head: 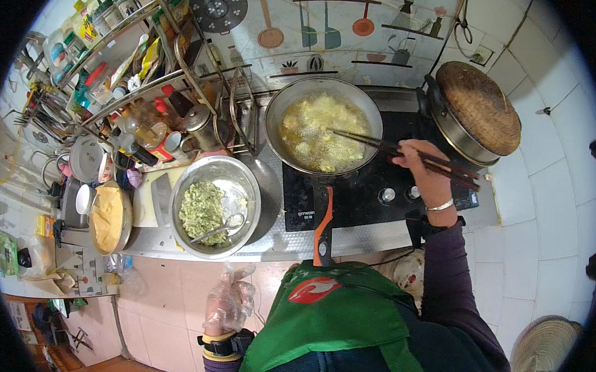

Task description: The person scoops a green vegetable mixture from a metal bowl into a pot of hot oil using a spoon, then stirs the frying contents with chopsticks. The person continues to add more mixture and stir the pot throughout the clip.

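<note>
A frying pan [270, 129] of bubbling oil sits on the black stove, with several pale green-yellow fritters [316, 111] frying in it. My right hand [420, 162] grips long dark wooden chopsticks [366, 139], whose tips reach into the oil among the fritters. Low in front of the counter is my left hand [229, 297], in a clear plastic glove, fingers partly curled around nothing visible. Nearest to it on the counter is a stainless steel bowl [251, 183] of chopped green-and-white mixture [201, 208]. A metal spoon [219, 229] rests in that bowl.
The pan's orange-and-black handle [324, 228] points towards my green apron [342, 314]. A large pot [465, 134] with a woven lid stands right of the stove. Left are a metal rack [131, 86] of jars, a cleaver [162, 199] on a board, and a basin [124, 230] holding something yellow-brown.
</note>
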### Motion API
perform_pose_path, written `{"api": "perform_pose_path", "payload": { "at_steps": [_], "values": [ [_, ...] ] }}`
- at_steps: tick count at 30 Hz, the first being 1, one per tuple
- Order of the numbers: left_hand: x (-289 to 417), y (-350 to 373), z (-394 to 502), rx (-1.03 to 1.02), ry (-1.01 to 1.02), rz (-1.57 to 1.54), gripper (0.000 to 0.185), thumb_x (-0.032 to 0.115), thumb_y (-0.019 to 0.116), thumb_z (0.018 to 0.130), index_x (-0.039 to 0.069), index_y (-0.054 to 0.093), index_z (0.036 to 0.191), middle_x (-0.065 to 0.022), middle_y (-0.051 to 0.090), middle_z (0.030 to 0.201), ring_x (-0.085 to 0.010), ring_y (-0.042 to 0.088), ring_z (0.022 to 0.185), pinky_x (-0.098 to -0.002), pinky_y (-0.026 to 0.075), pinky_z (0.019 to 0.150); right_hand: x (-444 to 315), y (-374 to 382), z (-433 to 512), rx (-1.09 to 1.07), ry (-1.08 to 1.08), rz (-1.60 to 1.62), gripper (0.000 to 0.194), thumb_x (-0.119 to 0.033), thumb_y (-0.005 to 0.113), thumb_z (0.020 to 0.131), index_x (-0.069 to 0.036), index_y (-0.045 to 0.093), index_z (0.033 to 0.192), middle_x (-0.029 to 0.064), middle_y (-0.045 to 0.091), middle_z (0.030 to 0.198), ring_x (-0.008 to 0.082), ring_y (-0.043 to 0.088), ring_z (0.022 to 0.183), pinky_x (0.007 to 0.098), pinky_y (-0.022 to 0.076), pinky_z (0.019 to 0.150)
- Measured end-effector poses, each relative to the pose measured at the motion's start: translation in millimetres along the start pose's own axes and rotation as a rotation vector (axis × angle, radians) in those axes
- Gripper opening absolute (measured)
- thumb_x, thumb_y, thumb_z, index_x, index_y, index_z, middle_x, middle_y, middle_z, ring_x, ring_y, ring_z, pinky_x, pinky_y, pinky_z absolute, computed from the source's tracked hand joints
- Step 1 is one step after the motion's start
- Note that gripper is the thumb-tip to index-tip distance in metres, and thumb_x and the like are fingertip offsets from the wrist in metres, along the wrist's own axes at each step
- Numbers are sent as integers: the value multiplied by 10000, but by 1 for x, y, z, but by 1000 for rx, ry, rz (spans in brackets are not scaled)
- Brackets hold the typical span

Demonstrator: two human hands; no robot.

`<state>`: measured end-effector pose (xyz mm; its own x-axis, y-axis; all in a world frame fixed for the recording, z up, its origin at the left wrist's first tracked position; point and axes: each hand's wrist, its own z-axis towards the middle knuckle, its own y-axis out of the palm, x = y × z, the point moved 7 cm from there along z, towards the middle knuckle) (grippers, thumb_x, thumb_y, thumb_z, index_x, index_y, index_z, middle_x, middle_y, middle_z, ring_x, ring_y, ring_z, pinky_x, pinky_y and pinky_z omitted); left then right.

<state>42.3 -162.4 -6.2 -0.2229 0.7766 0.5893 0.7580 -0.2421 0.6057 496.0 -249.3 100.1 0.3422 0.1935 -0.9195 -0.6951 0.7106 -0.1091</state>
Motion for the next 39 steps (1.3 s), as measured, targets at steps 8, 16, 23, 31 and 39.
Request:
{"api": "perform_pose_path", "payload": {
  "at_steps": [8, 16, 23, 31, 39],
  "values": [
    [54, -13, 1, 129, 143, 66, 472, 417, 524, 1030, -28, 600, 1165, -75, 613, 773, -139, 547, 566, -228, 452, 472, -17, -17, -19, 315, 107, -43, 247, -180, 658, 972, 47, 669, 1069, 163, 711, 944, 224, 738, 771, 281, 607, 680],
    [65, -32, 19, 152, -13, 8, 435, 401, 554, 1020, -13, 610, 1142, -77, 600, 753, -155, 562, 573, -240, 464, 490, 10, 32, -24, 215, 192, -8, 236, -137, 655, 967, 62, 665, 1094, 159, 703, 980, 238, 735, 811, 296, 612, 701],
    [72, -44, 17, 184, 30, 24, 439, 405, 551, 1021, -15, 609, 1133, -83, 606, 759, -158, 556, 553, -250, 463, 478, -21, 23, -29, 243, 204, 53, 212, -148, 659, 965, 42, 675, 1057, 140, 706, 911, 200, 725, 744, 278, 600, 667],
    [76, -39, 19, 154, 67, 27, 438, 417, 541, 1022, 0, 615, 1134, -88, 610, 771, -162, 553, 553, -248, 458, 484, -23, 15, -23, 261, 192, -222, 262, -197, 662, 962, 46, 671, 1058, 157, 707, 894, 197, 722, 685, 261, 587, 603],
    [71, -31, 4, 246, 105, 84, 437, 417, 551, 1019, -2, 618, 1123, -79, 599, 757, -152, 555, 579, -251, 449, 502, -15, 19, -19, 226, 225, -47, 268, -194, 651, 976, 50, 666, 1083, 175, 709, 938, 247, 735, 749, 292, 608, 671]
  ]
}}
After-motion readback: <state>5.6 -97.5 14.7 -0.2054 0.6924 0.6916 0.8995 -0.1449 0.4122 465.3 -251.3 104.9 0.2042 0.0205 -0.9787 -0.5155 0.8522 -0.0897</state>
